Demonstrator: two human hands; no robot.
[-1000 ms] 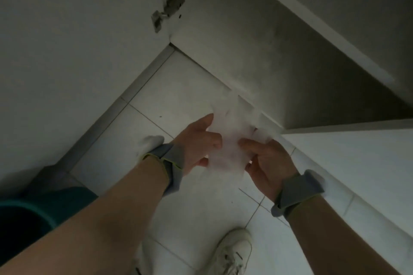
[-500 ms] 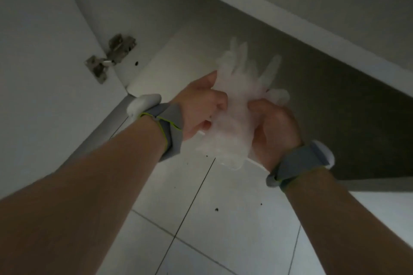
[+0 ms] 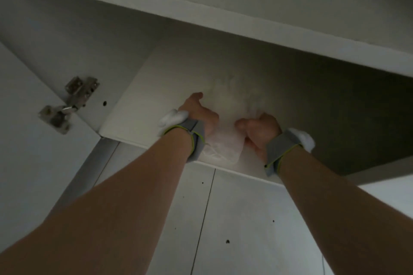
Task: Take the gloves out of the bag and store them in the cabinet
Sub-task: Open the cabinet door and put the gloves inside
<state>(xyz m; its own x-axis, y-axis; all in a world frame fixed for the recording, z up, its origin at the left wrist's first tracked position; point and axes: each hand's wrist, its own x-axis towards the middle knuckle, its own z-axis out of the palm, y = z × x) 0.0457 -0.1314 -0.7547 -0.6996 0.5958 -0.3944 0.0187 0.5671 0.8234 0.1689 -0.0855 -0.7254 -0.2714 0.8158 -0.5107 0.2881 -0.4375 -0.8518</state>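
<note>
A bundle of thin, translucent white gloves (image 3: pixel 228 118) lies on the white bottom shelf (image 3: pixel 161 73) of the open cabinet, its cuff end near the shelf's front edge and its fingers pointing inward. My left hand (image 3: pixel 199 114) grips the bundle's left side. On the right side my right hand (image 3: pixel 260 129) is closed on the gloves. Both wrists wear grey bands. No bag is in view.
The open cabinet door with a metal hinge (image 3: pixel 67 102) stands at the left. A white shelf board (image 3: pixel 245 22) runs overhead. White floor tiles (image 3: pixel 234 219) with small dark specks lie below the cabinet.
Both hands have carried the gloves forward and down from mid-air in front of the cabinet onto its bottom shelf. The view has moved closer to the cabinet.
</note>
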